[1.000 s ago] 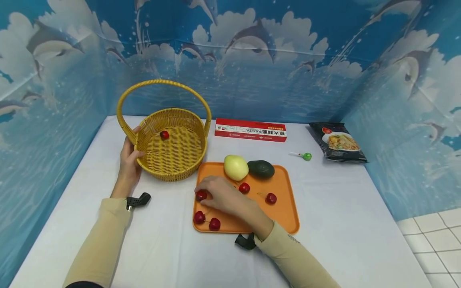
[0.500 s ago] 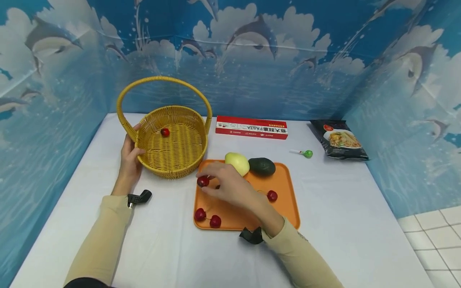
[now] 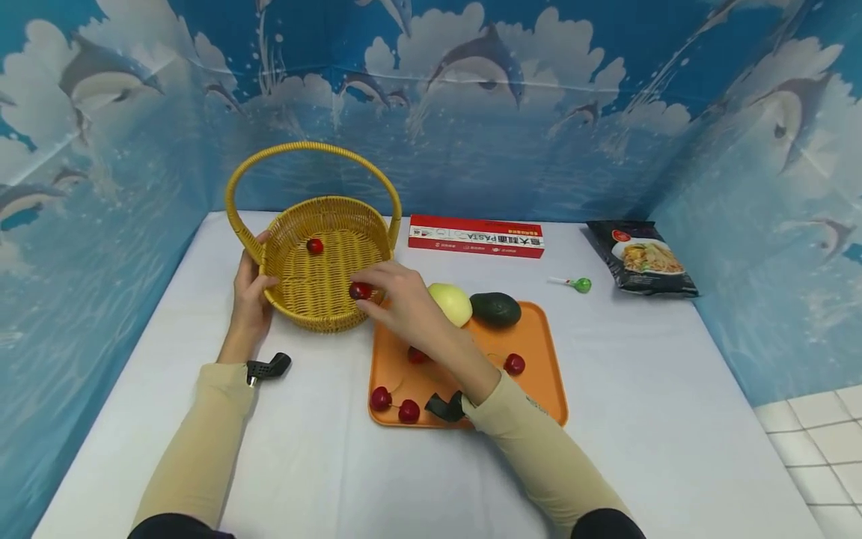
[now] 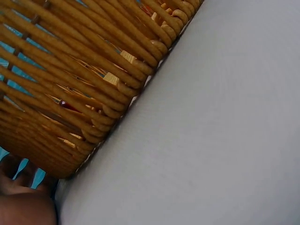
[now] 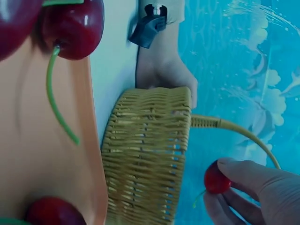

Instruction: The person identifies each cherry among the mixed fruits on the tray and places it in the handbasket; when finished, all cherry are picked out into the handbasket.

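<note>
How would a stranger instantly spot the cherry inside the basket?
Find the yellow wicker basket at the back left of the white table. Inside, left of its middle, lies one red cherry. Unlike the pinched cherry in the right hand or the cherries on the orange tray, it lies loose inside.

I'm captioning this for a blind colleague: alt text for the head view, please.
A person's right hand pinches a red cherry above the right side of a wicker basket, which the left hand grips. Another cherry lies inside; beside it, an orange tray holds more cherries, a yellowish fruit and an avocado.
</note>
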Demonstrator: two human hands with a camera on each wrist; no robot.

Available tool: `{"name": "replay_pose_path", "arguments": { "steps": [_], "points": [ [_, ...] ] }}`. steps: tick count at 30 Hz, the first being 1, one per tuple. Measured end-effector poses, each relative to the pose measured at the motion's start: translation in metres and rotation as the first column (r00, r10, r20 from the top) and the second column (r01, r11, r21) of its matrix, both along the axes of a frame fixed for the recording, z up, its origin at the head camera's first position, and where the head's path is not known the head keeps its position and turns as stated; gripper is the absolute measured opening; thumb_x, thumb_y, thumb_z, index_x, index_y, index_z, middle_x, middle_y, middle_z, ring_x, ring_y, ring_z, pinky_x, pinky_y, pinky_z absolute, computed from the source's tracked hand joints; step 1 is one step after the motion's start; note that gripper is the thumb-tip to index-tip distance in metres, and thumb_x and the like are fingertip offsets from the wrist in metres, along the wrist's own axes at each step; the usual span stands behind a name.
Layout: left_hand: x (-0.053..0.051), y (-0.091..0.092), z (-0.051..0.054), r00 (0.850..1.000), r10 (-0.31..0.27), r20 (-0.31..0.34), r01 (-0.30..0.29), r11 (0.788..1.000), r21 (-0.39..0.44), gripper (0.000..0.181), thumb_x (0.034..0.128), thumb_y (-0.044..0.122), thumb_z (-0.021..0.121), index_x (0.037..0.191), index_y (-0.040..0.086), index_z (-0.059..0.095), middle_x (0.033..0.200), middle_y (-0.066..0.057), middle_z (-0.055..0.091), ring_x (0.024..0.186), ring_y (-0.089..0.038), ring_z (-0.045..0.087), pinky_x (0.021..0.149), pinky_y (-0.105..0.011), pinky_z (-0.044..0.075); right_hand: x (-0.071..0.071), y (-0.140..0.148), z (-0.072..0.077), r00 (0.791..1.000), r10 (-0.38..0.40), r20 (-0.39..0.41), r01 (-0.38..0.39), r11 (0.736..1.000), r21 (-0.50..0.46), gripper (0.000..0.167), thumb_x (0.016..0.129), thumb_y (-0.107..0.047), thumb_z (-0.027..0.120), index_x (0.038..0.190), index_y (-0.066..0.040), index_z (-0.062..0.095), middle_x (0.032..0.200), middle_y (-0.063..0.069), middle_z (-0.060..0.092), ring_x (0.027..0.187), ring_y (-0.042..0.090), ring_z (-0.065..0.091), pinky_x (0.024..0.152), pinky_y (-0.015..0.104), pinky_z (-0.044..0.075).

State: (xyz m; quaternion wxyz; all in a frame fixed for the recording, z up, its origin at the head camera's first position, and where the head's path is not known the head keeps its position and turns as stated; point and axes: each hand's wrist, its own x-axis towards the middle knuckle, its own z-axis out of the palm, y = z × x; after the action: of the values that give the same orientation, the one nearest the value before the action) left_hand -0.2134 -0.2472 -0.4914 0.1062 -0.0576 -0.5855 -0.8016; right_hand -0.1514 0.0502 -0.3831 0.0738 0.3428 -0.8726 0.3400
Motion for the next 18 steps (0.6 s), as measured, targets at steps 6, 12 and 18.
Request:
{"name": "replay_pose_path", "arguments": {
  "steps": [6,12,18],
  "points": [
    [0.001,0.001,0.001,1.000,-0.002,-0.002,0.002,1.000,-0.004,0.084,0.0806,-0.010,0.039,0.160,0.015,0.043,0.169,-0.009,0.033,0.145,-0.031,0.036,0.105,-0.028,0.043,0.000,-0.003,-0.003,0.999,-0.027,0.028,0.025,0.999,0.047,0.056,0.095,-0.019,0.079,0.147,-0.009,0.062,0.140,0.008,0.069,0.129,0.023,0.063,0.102,0.038,0.054],
    [0.002,0.001,0.002,1.000,0.003,0.008,-0.003,1.000,0.007,0.083,0.0816,-0.011,0.039,0.160,0.016,0.043,0.169,-0.008,0.033,0.150,-0.031,0.034,0.113,-0.028,0.039,0.011,0.016,-0.005,0.999,-0.031,0.038,0.032,0.999,-0.022,0.053,0.093,-0.015,0.080,0.143,-0.009,0.065,0.136,0.008,0.071,0.115,0.022,0.069,0.096,0.037,0.057],
    [0.002,0.000,0.002,1.000,-0.011,-0.003,0.011,1.000,0.015,0.083,0.0829,-0.011,0.040,0.161,0.016,0.042,0.170,-0.007,0.032,0.154,-0.032,0.031,0.115,-0.028,0.039,0.026,0.038,-0.007,0.998,-0.048,0.043,0.047,0.999,0.020,0.045,0.094,-0.016,0.079,0.137,-0.007,0.069,0.131,0.008,0.073,0.116,0.024,0.070,0.098,0.039,0.057]
  ]
}}
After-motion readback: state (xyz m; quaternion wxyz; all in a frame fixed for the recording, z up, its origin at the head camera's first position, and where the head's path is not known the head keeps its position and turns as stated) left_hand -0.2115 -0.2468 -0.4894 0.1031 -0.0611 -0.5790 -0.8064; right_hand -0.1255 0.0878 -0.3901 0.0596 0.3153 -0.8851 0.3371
